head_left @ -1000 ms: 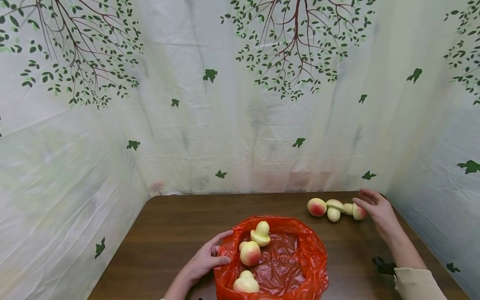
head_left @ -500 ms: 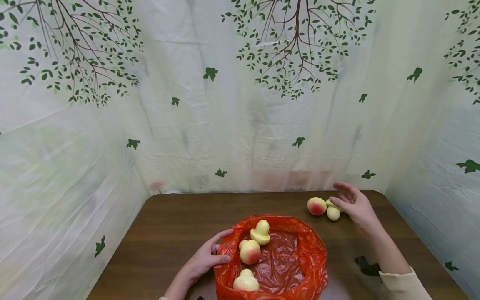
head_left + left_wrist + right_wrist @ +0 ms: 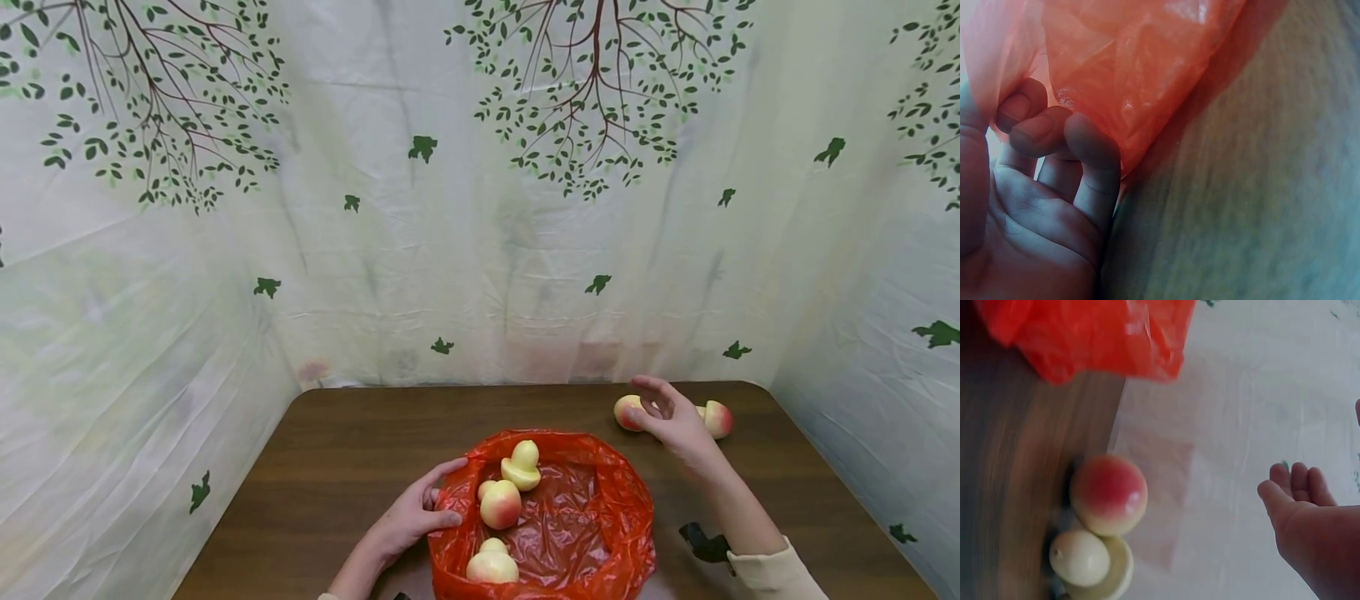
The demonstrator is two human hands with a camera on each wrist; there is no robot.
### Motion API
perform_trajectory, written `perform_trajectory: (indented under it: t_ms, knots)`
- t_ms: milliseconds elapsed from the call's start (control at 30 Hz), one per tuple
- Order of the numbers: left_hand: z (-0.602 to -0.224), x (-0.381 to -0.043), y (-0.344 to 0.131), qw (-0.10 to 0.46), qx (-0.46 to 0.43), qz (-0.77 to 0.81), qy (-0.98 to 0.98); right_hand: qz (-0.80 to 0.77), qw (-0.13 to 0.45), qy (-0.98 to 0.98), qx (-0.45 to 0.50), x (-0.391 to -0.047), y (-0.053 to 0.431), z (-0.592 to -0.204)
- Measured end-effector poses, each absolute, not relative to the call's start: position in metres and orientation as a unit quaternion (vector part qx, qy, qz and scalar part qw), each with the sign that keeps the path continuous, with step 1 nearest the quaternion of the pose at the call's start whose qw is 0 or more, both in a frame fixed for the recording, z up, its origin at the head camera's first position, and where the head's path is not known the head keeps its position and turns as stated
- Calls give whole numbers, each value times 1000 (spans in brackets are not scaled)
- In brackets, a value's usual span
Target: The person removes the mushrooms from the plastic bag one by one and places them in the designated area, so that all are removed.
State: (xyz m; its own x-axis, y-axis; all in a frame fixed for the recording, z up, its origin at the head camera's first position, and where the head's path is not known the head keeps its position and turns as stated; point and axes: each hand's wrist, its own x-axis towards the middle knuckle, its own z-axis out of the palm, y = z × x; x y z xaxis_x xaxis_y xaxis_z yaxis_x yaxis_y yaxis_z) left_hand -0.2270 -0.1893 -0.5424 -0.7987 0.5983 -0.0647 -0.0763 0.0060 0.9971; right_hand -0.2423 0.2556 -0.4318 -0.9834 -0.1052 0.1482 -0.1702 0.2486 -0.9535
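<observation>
My left hand (image 3: 408, 518) grips the left side of an open red plastic bag (image 3: 633, 508), thumb at its rim; the left wrist view shows curled fingers (image 3: 1038, 132) against the thin plastic. Inside the bag lie 3 mushroom-shaped toys, at the back (image 3: 521, 467), in the middle (image 3: 500, 506) and at the front (image 3: 492, 567). My right hand (image 3: 678, 425) holds nothing, its fingers loosely bent, and partly hides the toy mushrooms at the far right. Among those, a pink-capped one (image 3: 1109, 495) and a cream one (image 3: 1080, 558) lie together, apart from that hand in the right wrist view.
Another pink-and-cream toy mushroom (image 3: 717, 419) lies right of the hand. The brown wooden table (image 3: 360, 433) ends at a back edge against a leaf-printed curtain (image 3: 480, 275). A black wrist camera (image 3: 705, 543) hangs at my right wrist, above the table.
My right hand has swept left over the row of toy mushrooms, uncovering the rightmost one and covering those further left. The left hand and the bag stay put.
</observation>
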Motion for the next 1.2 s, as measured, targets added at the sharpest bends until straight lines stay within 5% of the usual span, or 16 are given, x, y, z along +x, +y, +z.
perform_trajectory:
  t_ms: [1200]
  knots:
    - [-541,-228,-189,259,188,677,662,663,-91,-725,163,-245,146,-465]
